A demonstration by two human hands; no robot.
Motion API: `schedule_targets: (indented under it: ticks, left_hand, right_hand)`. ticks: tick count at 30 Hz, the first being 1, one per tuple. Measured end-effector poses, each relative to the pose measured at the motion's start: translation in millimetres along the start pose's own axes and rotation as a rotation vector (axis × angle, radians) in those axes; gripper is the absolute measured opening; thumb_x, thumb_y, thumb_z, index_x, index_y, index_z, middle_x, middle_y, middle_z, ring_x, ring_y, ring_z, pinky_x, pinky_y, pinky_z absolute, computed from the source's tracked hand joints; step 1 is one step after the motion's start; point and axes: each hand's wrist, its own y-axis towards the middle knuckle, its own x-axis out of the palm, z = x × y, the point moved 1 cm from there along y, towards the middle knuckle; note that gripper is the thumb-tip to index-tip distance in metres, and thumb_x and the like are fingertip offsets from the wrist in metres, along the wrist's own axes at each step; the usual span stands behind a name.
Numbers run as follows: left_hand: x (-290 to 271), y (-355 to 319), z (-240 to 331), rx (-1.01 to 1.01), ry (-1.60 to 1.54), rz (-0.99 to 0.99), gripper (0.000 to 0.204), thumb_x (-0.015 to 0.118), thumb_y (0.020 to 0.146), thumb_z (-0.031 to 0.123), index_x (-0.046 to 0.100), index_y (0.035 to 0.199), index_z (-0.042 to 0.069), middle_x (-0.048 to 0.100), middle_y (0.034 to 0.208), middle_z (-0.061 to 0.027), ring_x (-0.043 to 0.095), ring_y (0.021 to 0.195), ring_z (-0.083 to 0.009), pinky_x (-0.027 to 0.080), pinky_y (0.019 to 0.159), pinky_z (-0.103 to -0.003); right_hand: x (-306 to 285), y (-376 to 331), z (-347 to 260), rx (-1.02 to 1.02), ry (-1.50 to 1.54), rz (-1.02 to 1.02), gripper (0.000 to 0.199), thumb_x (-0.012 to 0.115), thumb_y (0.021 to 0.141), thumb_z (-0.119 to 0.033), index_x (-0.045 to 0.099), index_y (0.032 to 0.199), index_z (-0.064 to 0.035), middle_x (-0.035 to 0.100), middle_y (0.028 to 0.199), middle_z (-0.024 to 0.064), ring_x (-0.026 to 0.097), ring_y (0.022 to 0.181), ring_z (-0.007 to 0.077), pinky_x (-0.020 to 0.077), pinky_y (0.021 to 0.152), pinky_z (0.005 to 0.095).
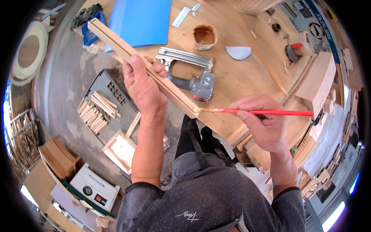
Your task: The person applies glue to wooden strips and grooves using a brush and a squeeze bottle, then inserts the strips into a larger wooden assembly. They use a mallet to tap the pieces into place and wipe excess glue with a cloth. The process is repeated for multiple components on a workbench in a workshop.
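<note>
At the far left, a large pale ring (35, 28) is seen, with a bundle of thin sticks (23, 137) below it in the view. A little to the right, a white machine housing (91, 181) with a round black knob is placed near some brown boards (58, 156). Higher up, short wooden pegs (92, 120) are laid in groups on a dark grey tray (104, 83), and a shallow wooden box (119, 150) is set near them.

Toward the middle, a long grooved wooden strip (170, 88) is held aslant by the left hand (145, 87), whose thumb and fingers are closed around it. Its upper end is seen against a blue bin (88, 36), near a blue sheet (141, 19). Just past the strip, a silver and dark grey nail gun (203, 86) is laid on the desk (243, 77), with a tub (205, 46) of brown substance farther up.

At the strip's lower end, the wood is touched by the bristles of a brush (286, 112), which are coated with something creamy. The red handle is pinched between thumb and fingers by the right hand (266, 125). Above it, a grey half-round piece (238, 53) is left on the desk; at the right, a thick wooden block (319, 77) is seen.
</note>
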Motion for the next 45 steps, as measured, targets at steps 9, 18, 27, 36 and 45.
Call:
schedule_targets:
  ticks: [9, 18, 27, 36, 45]
  left_hand:
    - [33, -18, -27, -0.221, 0.121, -0.13, 0.017, 0.052, 0.109, 0.025, 0.048, 0.11, 0.008, 0.053, 0.09, -0.0074, 0.051, 0.073, -0.0146, 0.045, 0.059, -0.027]
    - [99, -68, -52, -0.289, 0.192, -0.268, 0.019, 0.055, 0.108, 0.026, 0.048, 0.111, 0.008, 0.057, 0.096, -0.0074, 0.051, 0.071, -0.0131, 0.042, 0.056, -0.025]
    - [115, -115, -77, -0.344, 0.248, -0.431, 0.026, 0.056, 0.107, 0.029, 0.048, 0.115, 0.006, 0.056, 0.097, -0.0064, 0.051, 0.074, -0.0134, 0.044, 0.061, -0.026]
    - [107, -145, -83, -0.352, 0.246, -0.387, 0.021, 0.057, 0.107, 0.028, 0.052, 0.114, 0.009, 0.06, 0.096, -0.0069, 0.054, 0.072, -0.0146, 0.045, 0.056, -0.025]
    - [114, -174, -93, -0.346, 0.253, -0.424, 0.021, 0.057, 0.107, 0.029, 0.053, 0.111, 0.009, 0.059, 0.095, -0.006, 0.056, 0.072, -0.0145, 0.045, 0.056, -0.025]
  right_hand:
    - [-55, -41, -5, 0.038, -0.021, -0.042, 0.01, 0.068, 0.09, 0.003, 0.071, 0.099, -0.0011, 0.073, 0.101, 0.0109, 0.07, 0.093, 0.0217, 0.0557, 0.08, 0.0345]
    - [-198, -186, -15, 0.147, -0.02, 0.744, 0.01, 0.062, 0.092, 0.004, 0.07, 0.097, 0.0036, 0.073, 0.104, 0.0156, 0.072, 0.089, 0.0197, 0.0598, 0.078, 0.032]
    - [-307, -286, 45, 0.022, -0.155, 1.342, 0.012, 0.063, 0.098, -0.002, 0.067, 0.106, 0.005, 0.073, 0.104, 0.0139, 0.072, 0.093, 0.0164, 0.0614, 0.086, 0.0279]
    - [-338, -291, 95, 0.042, -0.134, 1.304, 0.01, 0.066, 0.096, -0.005, 0.069, 0.103, 0.0011, 0.073, 0.098, 0.0094, 0.072, 0.087, 0.0128, 0.0592, 0.08, 0.0256]
    - [-325, -280, 93, -0.003, -0.18, 1.317, 0.007, 0.069, 0.094, -0.006, 0.069, 0.098, 0.0, 0.074, 0.09, 0.0072, 0.07, 0.081, 0.0104, 0.056, 0.074, 0.0241]
